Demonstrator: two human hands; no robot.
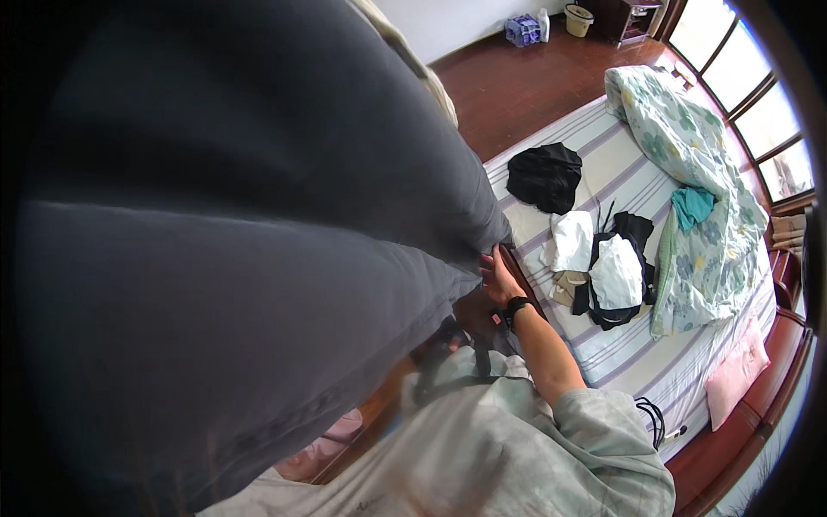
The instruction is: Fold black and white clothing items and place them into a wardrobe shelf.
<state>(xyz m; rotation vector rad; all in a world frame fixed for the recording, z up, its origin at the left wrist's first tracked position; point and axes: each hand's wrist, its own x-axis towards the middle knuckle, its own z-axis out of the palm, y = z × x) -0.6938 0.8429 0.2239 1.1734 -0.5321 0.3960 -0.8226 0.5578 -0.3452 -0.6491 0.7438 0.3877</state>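
Note:
A large dark grey cloth [258, 302] hangs very close in front of me and covers most of the left side. A crease runs across it, and I cannot tell what kind of cloth or garment it is. My right hand [500, 277], with a black band at the wrist, reaches up to the cloth's right-hand corner beside the bed's edge. Its thumb shows and the fingers close on the fabric there, partly hidden by it. My left hand is out of sight, with the cloth filling that side.
On the striped bed [594, 345] lie a black garment [545, 177], a pile of white clothes [617, 274] with black ones, a floral quilt [698, 267], a teal cloth [693, 207] and a pink pillow [737, 372]. A bucket [578, 21] stands on the far floor.

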